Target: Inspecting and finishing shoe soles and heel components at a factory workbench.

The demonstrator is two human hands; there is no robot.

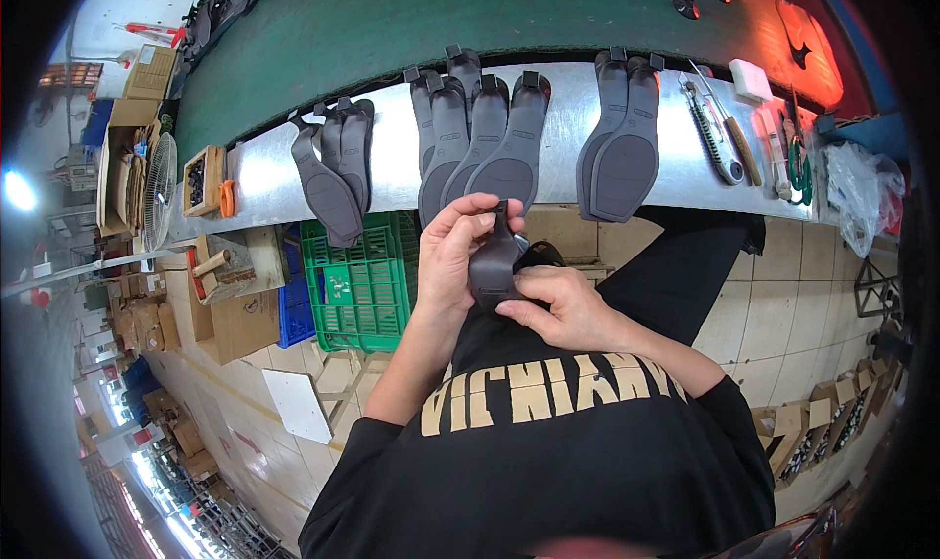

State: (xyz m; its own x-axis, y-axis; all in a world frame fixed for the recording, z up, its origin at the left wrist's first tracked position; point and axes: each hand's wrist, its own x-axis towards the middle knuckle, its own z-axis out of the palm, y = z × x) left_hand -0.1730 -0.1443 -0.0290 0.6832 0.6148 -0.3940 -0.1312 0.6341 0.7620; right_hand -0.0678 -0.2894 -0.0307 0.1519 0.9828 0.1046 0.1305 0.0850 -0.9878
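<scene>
A dark heeled shoe sole [493, 270] is held up in front of my body, its heel toward the bench. My left hand [446, 260] grips it around the heel end, thumb and fingers closed near the heel tip. Lower down, my right hand [568, 307] pinches its side between thumb and fingers. Part of the sole is hidden behind my hands. Just beyond, several matching soles [507, 153] lie overlapped on the metal ledge [392, 133], heels pointing away. A left group of soles [328, 179] and a right pair of soles [625, 163] rest there too.
Behind the ledge runs a green belt [392, 21], with red-lit soles at its far right. A brush [713, 133], green-handled scissors [799, 163] and a white block [750, 80] lie right. Left are a wooden box [203, 180], fan [160, 192] and green crate [357, 285].
</scene>
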